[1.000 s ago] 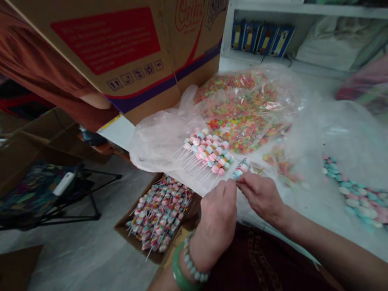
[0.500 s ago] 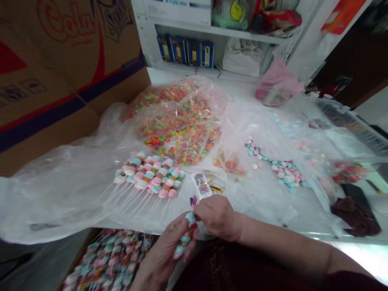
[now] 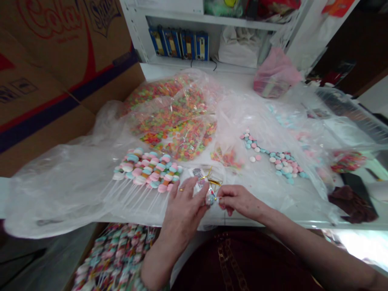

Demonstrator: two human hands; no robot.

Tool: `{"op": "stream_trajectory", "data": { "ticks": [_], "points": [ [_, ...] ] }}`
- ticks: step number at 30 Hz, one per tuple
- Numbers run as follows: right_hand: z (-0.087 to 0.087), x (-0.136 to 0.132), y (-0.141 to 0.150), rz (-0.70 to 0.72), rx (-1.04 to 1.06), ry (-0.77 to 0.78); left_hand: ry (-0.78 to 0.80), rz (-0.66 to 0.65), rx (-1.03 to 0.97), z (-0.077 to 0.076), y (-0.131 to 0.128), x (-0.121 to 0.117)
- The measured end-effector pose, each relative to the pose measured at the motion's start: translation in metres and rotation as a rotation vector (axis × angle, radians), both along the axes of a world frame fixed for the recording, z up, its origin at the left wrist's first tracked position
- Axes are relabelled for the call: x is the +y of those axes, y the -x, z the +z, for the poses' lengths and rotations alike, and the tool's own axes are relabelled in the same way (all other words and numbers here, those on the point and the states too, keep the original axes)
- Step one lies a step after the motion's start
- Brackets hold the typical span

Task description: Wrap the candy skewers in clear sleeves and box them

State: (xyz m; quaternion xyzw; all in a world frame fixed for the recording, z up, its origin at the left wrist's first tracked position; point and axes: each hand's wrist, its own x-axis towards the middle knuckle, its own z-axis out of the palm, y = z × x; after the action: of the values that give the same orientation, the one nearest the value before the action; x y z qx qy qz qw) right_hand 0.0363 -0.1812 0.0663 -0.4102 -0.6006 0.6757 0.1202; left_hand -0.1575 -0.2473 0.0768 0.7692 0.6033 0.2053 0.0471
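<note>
Palm down at the front of the table, my left hand (image 3: pixel 183 208) is closed around a wrapped marshmallow skewer (image 3: pixel 210 199). Most of the skewer is hidden beneath the fingers; only its gathered end shows. At that end, my right hand (image 3: pixel 238 202) pinches a gold twist tie, largely covered by the fingertips. Just behind the hands lie loose gold twist ties (image 3: pixel 214 182) and a printed label (image 3: pixel 198 173). Left of them, several marshmallow skewers (image 3: pixel 148 169) in pink, blue and white rest in a row, sticks toward me.
A big clear bag of coloured gummy candies (image 3: pixel 178 109) lies behind. Loose pastel marshmallows (image 3: pixel 285 165) are spread on plastic at right, near a brown cloth (image 3: pixel 353 204). A cardboard box (image 3: pixel 60 60) stands left. Below the table edge, a box holds many finished-looking skewers (image 3: pixel 112 254).
Both hands have moved right. My left hand has turned from palm up to palm down over the skewer, whose gathered end now points right toward my right hand.
</note>
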Motion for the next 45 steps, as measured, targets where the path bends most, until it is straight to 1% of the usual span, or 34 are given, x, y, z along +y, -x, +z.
{"op": "stream_trajectory", "data": {
  "ticks": [2,3,4,5,6,8,10,12,15,17,18,20,22,24,25,26,29,30,31,33,35,38,41,43,45],
  "points": [
    [-0.005,0.017,-0.01,-0.161,-0.095,-0.281,-0.154,0.175,-0.035,-0.002,-0.001,0.005],
    [-0.012,0.028,-0.017,-0.26,-0.149,-0.376,-0.189,0.231,-0.068,-0.005,-0.001,0.007],
    [-0.02,0.039,-0.027,-0.377,-0.201,-0.424,-0.201,0.259,-0.106,-0.009,0.0,0.008],
    [-0.029,0.051,-0.037,-0.499,-0.299,-0.443,-0.194,0.274,-0.142,-0.015,0.0,0.008],
    [-0.039,0.062,-0.048,-0.601,-0.456,-0.469,-0.172,0.279,-0.171,-0.022,0.0,0.007],
    [-0.057,0.08,-0.067,-0.665,-0.584,-0.479,-0.095,0.273,-0.212,-0.037,-0.003,0.003],
    [-0.068,0.092,-0.081,-0.672,-0.657,-0.507,-0.004,0.28,-0.244,-0.049,-0.007,-0.002],
    [-0.072,0.097,-0.087,-0.661,-0.709,-0.546,0.078,0.31,-0.257,-0.057,-0.012,-0.008],
    [-0.067,0.092,-0.091,-0.645,-0.757,-0.572,0.158,0.369,-0.25,-0.059,-0.017,-0.017],
    [-0.062,0.081,-0.096,-0.636,-0.8,-0.583,0.19,0.388,-0.262,-0.058,-0.017,-0.023],
    [-0.06,0.074,-0.099,-0.607,-0.829,-0.619,0.201,0.396,-0.272,-0.057,-0.016,-0.025],
    [-0.055,0.058,-0.105,-0.502,-0.902,-0.78,0.217,0.417,-0.286,-0.057,-0.014,-0.028],
    [-0.051,0.041,-0.105,-0.433,-0.961,-1.006,0.223,0.444,-0.286,-0.057,-0.011,-0.028],
    [-0.046,0.023,-0.093,-0.433,-0.947,-1.178,0.214,0.463,-0.289,-0.058,-0.01,-0.026],
    [-0.044,0.015,-0.081,-0.423,-0.906,-1.217,0.205,0.466,-0.301,-0.059,-0.01,-0.024],
    [-0.043,0.007,-0.066,-0.376,-0.84,-1.223,0.196,0.465,-0.323,-0.06,-0.011,-0.022],
    [-0.043,-0.013,-0.008,-0.088,-0.651,-1.105,0.207,0.447,-0.439,-0.062,-0.012,-0.016],
    [-0.045,-0.018,0.011,0.003,-0.641,-1.086,0.227,0.434,-0.487,-0.063,-0.012,-0.015],
    [-0.048,-0.02,0.027,0.051,-0.67,-1.076,0.255,0.42,-0.535,-0.064,-0.012,-0.016],
    [-0.053,-0.022,0.047,0.084,-0.736,-1.049,0.306,0.397,-0.634,-0.067,-0.01,-0.018],
    [-0.058,-0.019,0.052,0.047,-0.74,-0.974,0.327,0.411,-0.739,-0.07,-0.007,-0.023],
    [-0.06,-0.012,0.046,-0.104,-0.644,-0.779,0.329,0.508,-0.917,-0.071,-0.002,-0.028],
    [-0.056,-0.007,0.038,-0.239,-0.523,-0.632,0.331,0.601,-1.066,-0.066,0.0,-0.027],
    [-0.052,-0.005,0.034,-0.269,-0.49,-0.58,0.337,0.633,-1.128,-0.061,0.001,-0.025],
    [-0.049,-0.002,0.029,-0.263,-0.508,-0.565,0.371,0.645,-1.172,-0.055,0.001,-0.023]
  ]
}}
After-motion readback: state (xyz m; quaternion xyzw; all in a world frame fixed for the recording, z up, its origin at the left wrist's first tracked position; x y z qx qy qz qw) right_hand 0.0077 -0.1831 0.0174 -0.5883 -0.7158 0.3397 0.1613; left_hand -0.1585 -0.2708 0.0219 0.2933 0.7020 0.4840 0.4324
